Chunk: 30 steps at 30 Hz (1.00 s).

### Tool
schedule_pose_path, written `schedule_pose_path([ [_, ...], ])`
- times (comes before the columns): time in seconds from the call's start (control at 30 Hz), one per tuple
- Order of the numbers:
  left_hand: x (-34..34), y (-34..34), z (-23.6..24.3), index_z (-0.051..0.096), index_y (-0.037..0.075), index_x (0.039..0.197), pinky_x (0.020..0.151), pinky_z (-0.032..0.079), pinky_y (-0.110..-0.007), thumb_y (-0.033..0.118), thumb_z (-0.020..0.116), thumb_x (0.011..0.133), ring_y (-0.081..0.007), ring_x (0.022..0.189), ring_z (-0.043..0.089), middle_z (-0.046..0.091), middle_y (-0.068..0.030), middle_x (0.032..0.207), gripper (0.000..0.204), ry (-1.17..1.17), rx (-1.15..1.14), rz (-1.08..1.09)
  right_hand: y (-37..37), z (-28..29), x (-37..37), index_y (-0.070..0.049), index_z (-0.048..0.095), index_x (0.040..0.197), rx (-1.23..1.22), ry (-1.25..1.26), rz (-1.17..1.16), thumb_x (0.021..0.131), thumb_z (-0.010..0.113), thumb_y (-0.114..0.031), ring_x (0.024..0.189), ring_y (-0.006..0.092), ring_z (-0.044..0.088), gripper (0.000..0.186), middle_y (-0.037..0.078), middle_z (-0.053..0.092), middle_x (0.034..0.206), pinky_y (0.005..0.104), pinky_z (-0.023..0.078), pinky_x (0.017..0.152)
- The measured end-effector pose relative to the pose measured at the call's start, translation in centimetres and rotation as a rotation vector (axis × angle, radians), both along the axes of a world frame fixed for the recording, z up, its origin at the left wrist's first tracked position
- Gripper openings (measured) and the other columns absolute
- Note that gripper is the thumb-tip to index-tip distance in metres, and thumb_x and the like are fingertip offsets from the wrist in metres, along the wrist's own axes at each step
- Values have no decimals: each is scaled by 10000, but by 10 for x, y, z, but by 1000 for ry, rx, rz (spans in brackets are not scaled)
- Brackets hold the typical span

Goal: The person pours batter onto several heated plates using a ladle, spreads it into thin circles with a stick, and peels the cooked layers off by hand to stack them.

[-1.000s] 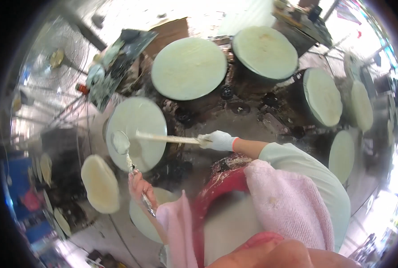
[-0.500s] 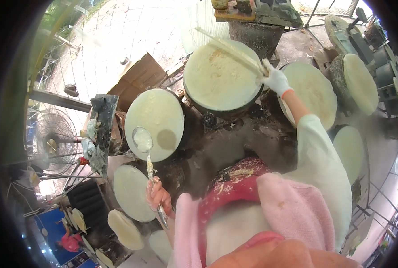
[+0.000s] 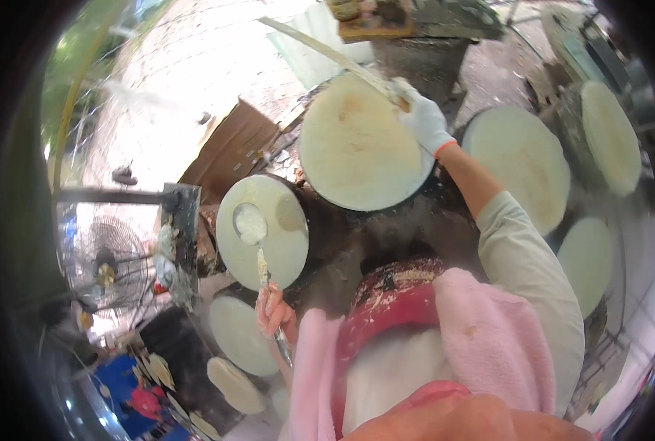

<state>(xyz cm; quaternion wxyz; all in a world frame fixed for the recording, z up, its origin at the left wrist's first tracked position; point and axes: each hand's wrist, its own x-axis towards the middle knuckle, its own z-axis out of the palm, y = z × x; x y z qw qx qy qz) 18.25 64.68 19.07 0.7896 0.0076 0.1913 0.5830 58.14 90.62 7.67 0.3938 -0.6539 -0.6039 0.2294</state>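
Note:
My left hand (image 3: 274, 310), bare and smeared with batter, is closed round the handle of a ladle (image 3: 251, 224). Pale batter fills the ladle's bowl, which hovers above a round griddle (image 3: 283, 261) coated in a thin pale layer and casts a shadow on it. My right hand (image 3: 421, 123) wears a white glove with an orange cuff. It grips one end of a long, flat wooden stick (image 3: 320, 48), held across the far edge of the central griddle. On that griddle lies a thin round crepe (image 3: 360, 147) with light brown patches. The right fingertips are partly hidden.
More round griddles curve around me, one with a pale crepe (image 3: 522, 162) at right and another (image 3: 246, 334) at lower left. A fan (image 3: 107, 268) stands at left, near brown cardboard (image 3: 235, 143). A person in pink (image 3: 147, 403) is at lower left.
My right hand and the stick have moved left and farther away, to the central griddle's far edge. The ladle has shifted slightly farther over the left griddle. The whole view has tilted.

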Motion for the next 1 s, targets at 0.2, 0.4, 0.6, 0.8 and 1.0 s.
schedule_pose_path([
  [0.2, -15, 61, -32, 373, -72, 1136, 477, 308, -227, 176, 297, 1007, -81, 376, 421, 462, -34, 732, 290, -177, 35, -277, -24, 106, -10, -24, 562, 1209, 103, 351, -80, 687, 692, -35, 920, 128, 594, 538, 77, 654, 1061, 274, 473, 831],
  [0.4, 22, 107, -45, 374, -92, 1131, 458, 299, -223, 153, 306, 1003, -73, 370, 419, 464, -51, 754, 284, -146, 121, -399, -122, 127, 137, 4, 546, 1226, 220, 627, -228, 743, 661, -39, 945, 137, 586, 498, 80, 612, 1056, 250, 476, 842],
  [0.6, 71, 78, -19, 394, -70, 1156, 483, 322, -220, 187, 312, 1012, -65, 378, 427, 463, -13, 723, 305, 48, 156, -605, -275, 57, 253, -24, 525, 1253, 178, 723, -524, 776, 689, -95, 931, 100, 571, 510, 27, 599, 994, 245, 466, 811],
  [0.8, 173, 69, -9, 376, -71, 1160, 509, 330, -232, 215, 273, 1022, -74, 402, 444, 478, -21, 725, 334, -1, 84, -629, -323, -73, 322, -18, 538, 1231, 7, 777, -842, 761, 722, -79, 938, 107, 574, 509, 34, 614, 1013, 255, 454, 832],
  [1.0, 226, 45, 7, 382, -71, 1117, 411, 270, -216, 218, 274, 1023, -59, 348, 423, 469, -7, 656, 323, 81, -17, -547, -356, -59, 307, 2, 574, 1149, -138, 590, -897, 746, 763, -207, 888, 90, 570, 492, 13, 628, 988, 238, 444, 819],
])
